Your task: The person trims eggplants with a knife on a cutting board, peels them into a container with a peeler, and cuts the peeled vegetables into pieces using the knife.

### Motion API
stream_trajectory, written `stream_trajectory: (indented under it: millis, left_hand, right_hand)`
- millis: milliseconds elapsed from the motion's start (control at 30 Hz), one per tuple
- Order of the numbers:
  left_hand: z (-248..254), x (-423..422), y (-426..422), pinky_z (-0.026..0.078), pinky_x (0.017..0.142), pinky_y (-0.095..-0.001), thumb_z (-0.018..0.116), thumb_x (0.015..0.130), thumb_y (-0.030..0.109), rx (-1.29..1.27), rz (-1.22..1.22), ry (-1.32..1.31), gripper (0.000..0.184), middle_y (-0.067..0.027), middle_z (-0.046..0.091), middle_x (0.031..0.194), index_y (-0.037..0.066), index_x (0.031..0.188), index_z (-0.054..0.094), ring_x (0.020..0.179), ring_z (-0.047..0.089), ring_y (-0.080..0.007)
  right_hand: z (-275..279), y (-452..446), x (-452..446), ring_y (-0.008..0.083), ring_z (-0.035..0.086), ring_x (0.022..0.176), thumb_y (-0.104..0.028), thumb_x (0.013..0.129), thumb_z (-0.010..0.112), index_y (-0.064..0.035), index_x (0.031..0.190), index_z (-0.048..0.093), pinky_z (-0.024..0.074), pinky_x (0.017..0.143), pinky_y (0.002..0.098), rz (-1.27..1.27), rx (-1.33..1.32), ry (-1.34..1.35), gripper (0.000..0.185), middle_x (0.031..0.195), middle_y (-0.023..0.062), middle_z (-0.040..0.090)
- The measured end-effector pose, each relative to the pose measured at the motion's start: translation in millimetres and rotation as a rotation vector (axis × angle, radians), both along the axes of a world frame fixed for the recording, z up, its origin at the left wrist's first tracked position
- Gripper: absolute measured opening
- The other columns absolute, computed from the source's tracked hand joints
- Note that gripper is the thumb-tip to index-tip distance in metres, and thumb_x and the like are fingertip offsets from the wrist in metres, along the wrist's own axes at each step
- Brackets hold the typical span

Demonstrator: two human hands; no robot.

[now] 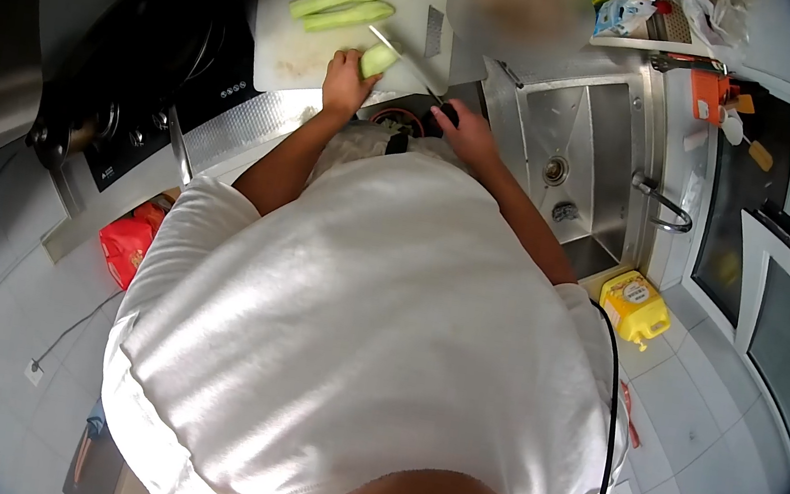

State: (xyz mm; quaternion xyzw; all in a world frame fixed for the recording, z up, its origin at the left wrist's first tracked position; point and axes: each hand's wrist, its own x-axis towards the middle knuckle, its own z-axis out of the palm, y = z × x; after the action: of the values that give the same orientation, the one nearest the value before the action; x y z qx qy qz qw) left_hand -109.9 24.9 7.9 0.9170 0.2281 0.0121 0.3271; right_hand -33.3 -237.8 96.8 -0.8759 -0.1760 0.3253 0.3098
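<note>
My left hand (pixel 345 85) is closed on a short piece of pale-green peeled vegetable (pixel 378 61), shaped like a cucumber or gourd, at the right part of a white cutting board (pixel 285 60). In my right hand (pixel 468 134) is a kitchen knife (pixel 410 65), gripped by its black handle. Its blade points up and left, lying over or against the held piece; I cannot tell whether it cuts in. Two long pale-green peeled vegetables (pixel 342 9) lie side by side farther back on the board.
A black stovetop (pixel 148 101) is on the left. To the right are a steel sink (pixel 584 122) and its faucet (pixel 666 223). A blurred round vessel (pixel 522 7) stands behind the board. A yellow jug (pixel 636 306) and a red bag (pixel 128 245) are lower down.
</note>
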Motion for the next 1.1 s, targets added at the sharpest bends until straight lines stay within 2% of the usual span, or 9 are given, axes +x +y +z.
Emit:
stream_trajectory:
  millis: [200, 367, 567, 767, 1000, 1100]
  left_hand:
    - [-1, -12, -14, 0.052, 0.096, -0.0495, 0.086, 0.082, 0.038, 0.011, 0.134, 0.036, 0.058, -0.0213, 0.062, 0.118, 0.003, 0.123, 0.063, 0.11, 0.061, -0.043]
    - [-8, -13, -20, 0.052, 0.094, -0.0497, 0.084, 0.083, 0.046, 0.042, 0.206, 0.057, 0.06, -0.02, 0.063, 0.117, 0.007, 0.124, 0.064, 0.108, 0.061, -0.0425]
    - [-3, -8, -20, 0.053, 0.094, -0.0483, 0.084, 0.082, 0.042, 0.002, 0.26, 0.119, 0.056, -0.0147, 0.064, 0.12, 0.013, 0.126, 0.068, 0.109, 0.061, -0.0388]
    - [-1, -6, -21, 0.054, 0.092, -0.0481, 0.085, 0.08, 0.043, 0.016, 0.284, 0.111, 0.055, -0.016, 0.067, 0.116, 0.01, 0.121, 0.07, 0.106, 0.065, -0.0394]
    - [-1, 0, -24, 0.053, 0.095, -0.0479, 0.086, 0.079, 0.041, 0.019, 0.324, 0.132, 0.055, -0.0162, 0.068, 0.117, 0.009, 0.121, 0.07, 0.108, 0.064, -0.0395]
    - [0, 0, -21, 0.054, 0.095, -0.047, 0.088, 0.078, 0.037, -0.023, 0.367, 0.156, 0.052, -0.0125, 0.066, 0.121, 0.013, 0.121, 0.071, 0.113, 0.06, -0.0382]
  right_hand:
    - [6, 8, 1, 0.0459, 0.069, 0.089, -0.054, 0.102, 0.061, -0.0052, 0.112, 0.066, 0.0542, 0.079, 0.0535, 0.089, -0.015, 0.066, 0.05, 0.093, 0.0243, 0.073]
    - [5, 6, 4, 0.0472, 0.069, 0.087, -0.053, 0.103, 0.06, -0.005, 0.11, 0.065, 0.0537, 0.077, 0.0545, 0.142, -0.009, 0.015, 0.048, 0.089, 0.0247, 0.072]
    - [10, -5, 7, 0.0479, 0.068, 0.086, -0.051, 0.105, 0.057, -0.0031, 0.107, 0.063, 0.0524, 0.075, 0.0551, 0.163, -0.021, 0.059, 0.049, 0.088, 0.0256, 0.071]
    - [10, -4, 12, 0.0489, 0.067, 0.086, -0.051, 0.106, 0.055, -0.0017, 0.107, 0.061, 0.0516, 0.075, 0.0564, 0.2, -0.03, 0.077, 0.049, 0.089, 0.0272, 0.071]
    - [-25, 23, 15, 0.051, 0.066, 0.089, -0.053, 0.106, 0.052, -0.0019, 0.114, 0.062, 0.0513, 0.078, 0.0588, 0.229, -0.026, 0.038, 0.052, 0.092, 0.029, 0.07]
    - [-40, 31, 15, 0.0527, 0.065, 0.091, -0.052, 0.106, 0.054, -0.0022, 0.116, 0.063, 0.0519, 0.08, 0.0578, 0.202, 0.018, -0.039, 0.052, 0.093, 0.0306, 0.07]
